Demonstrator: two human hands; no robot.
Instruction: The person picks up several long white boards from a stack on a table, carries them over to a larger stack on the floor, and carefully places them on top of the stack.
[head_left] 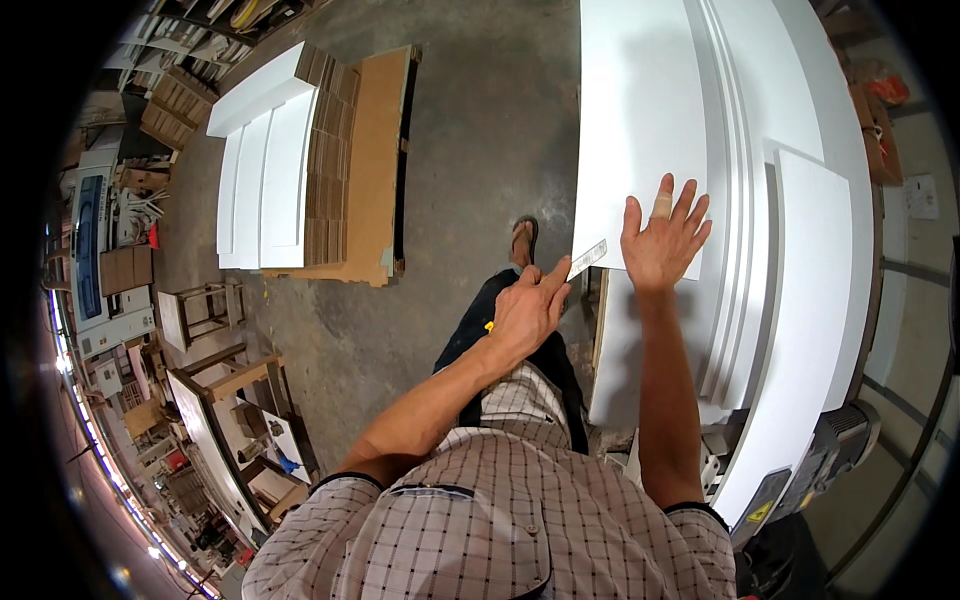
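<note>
White panel (640, 110), cropped above, strip (588, 259) part-hidden by left hand (530, 312)

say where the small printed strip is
In the head view, the printed strip is right of centre, at the fingertips of the left hand, by the near left corner of the white panel, left of the right hand.

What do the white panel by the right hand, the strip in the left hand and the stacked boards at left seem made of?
White panel: probably coated board, matte to satin; its face is smooth and evenly white, the core unclear.
Strip: paper or thin metal, can't tell; flat, pale, dark-marked.
Stacked boards: perhaps fibreboard, smooth white facing; brown edges show.
</note>
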